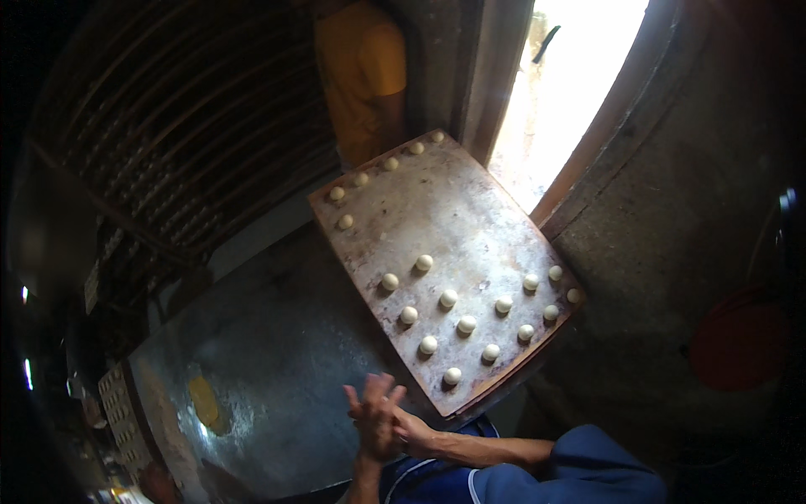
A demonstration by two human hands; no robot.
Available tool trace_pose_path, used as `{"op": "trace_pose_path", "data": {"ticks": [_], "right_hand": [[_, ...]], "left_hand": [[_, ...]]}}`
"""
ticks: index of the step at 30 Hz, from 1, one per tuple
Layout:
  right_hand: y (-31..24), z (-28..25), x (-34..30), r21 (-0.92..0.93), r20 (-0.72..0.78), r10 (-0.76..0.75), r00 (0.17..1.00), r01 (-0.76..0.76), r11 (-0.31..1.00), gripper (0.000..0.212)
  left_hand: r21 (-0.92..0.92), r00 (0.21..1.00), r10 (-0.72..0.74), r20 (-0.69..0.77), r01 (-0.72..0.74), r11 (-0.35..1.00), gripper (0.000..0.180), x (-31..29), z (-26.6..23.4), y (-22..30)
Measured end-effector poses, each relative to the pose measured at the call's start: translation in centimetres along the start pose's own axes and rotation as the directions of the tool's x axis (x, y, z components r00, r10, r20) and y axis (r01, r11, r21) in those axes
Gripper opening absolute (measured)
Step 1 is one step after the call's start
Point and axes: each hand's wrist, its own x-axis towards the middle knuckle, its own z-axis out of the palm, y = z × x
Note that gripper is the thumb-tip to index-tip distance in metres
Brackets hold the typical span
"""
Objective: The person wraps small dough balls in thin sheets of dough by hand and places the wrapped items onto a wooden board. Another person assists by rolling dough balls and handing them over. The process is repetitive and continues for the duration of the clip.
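My left hand [378, 426] is raised over the near edge of the dark table, its fingers stretched and spread. Against its palm lies my right hand [413, 431], with most of its fingers hidden behind the left. Whether anything sits between the two palms is not visible. Just beyond and to the right, a worn board [445, 218] carries small pale round balls, probably dough. Several stand along its far edge, and more are spaced in loose rows on its near half. The closest ball [452, 376] rests near the board's front corner.
The dark smooth table [285, 336] extends left, with a yellowish patch [206, 403] on it. At far left another tray [122, 412] holds rows of small pieces. A person in a yellow shirt [357, 76] stands behind the board. A slatted rack [193, 126] stands back left; a bright doorway [571, 84] opens back right.
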Motion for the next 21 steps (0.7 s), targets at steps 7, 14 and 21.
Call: {"op": "trace_pose_path", "data": {"ticks": [7,14,21], "right_hand": [[1.5,3.0,2.1,-0.717,0.488,-0.106,0.867,0.466,0.519,0.082],[9.1,1.5,13.9,-0.881,0.443,-0.269,0.855,0.359,-0.308,0.086],[9.6,6.7,27.1,-0.779,0.337,-0.5,0.798,-0.062,-0.624,0.081]], "left_hand": [[-0.907,0.504,-0.841,-0.197,0.232,0.352,0.079,-7.5,-5.2,0.6],[-0.927,0.485,-0.837,-0.254,0.124,0.353,0.083,-16.9,-6.3,10.2],[-0.889,0.146,-0.934,-0.327,0.287,0.357,0.057,-32.5,-1.1,15.6]]}}
